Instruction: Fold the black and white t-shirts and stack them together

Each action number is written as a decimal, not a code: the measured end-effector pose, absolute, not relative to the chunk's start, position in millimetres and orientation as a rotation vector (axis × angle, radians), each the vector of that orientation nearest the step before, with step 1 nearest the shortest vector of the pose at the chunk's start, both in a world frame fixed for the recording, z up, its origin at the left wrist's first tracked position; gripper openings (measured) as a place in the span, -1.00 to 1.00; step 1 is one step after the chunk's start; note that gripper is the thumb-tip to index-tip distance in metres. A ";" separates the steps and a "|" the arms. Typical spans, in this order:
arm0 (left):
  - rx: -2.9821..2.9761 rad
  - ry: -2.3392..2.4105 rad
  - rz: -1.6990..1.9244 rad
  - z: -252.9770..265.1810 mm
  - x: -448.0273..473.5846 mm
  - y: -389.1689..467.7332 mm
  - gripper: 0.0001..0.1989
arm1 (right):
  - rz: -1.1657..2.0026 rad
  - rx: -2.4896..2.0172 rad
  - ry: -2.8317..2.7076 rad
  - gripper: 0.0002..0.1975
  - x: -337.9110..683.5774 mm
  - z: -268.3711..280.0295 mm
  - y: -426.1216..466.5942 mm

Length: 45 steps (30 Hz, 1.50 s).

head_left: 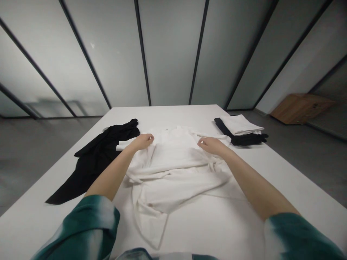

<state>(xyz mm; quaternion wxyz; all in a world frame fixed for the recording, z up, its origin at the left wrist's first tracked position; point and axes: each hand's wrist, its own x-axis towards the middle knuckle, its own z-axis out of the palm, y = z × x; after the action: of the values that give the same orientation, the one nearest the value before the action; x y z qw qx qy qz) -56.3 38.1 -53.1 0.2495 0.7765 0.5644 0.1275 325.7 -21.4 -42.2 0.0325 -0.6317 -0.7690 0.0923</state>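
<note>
A white shirt (176,159) lies rumpled across the middle of the table, its lower part bunched in folds towards me and one corner trailing close to the near edge. My left hand (143,141) is closed, its fingers pinching the shirt's left side. On the opposite side my right hand (211,145) is closed too, thumb and fingers together on the shirt's cloth. Between the hands, the upper part of the shirt lies fairly flat. The fingertips are small and partly hidden from view.
A loose black garment (100,159) lies on the white table (189,234) at the left. At the right stands a folded pile, with a white cloth (241,124) on top of black clothing (248,139). Frosted panels rise behind; a wooden cabinet (300,108) stands at right.
</note>
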 end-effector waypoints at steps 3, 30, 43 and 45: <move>2.332 1.757 0.331 -68.4 -47.0 52.6 -0.48 | 0.188 -1.901 -2.362 -0.50 313.9 -60.0 2.9; 2.176 2.062 0.090 -73.9 -34.2 101.0 -0.60 | 0.213 -2.191 -2.086 -0.62 281.9 -80.1 73.3; 2.254 1.910 0.685 6.2 -14.5 147.1 -0.21 | 0.239 -1.588 -1.831 -0.14 301.4 -32.7 139.3; 2.335 1.929 0.595 0.1 -10.5 134.5 -0.17 | 0.201 -1.580 -1.938 -0.10 304.2 -39.5 133.6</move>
<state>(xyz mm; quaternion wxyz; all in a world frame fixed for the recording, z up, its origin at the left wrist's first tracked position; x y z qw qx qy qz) -10.5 134.5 0.1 0.0274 0.7562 0.6247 0.1926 304.2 133.6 -39.5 0.3112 -0.5986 -0.7341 0.0761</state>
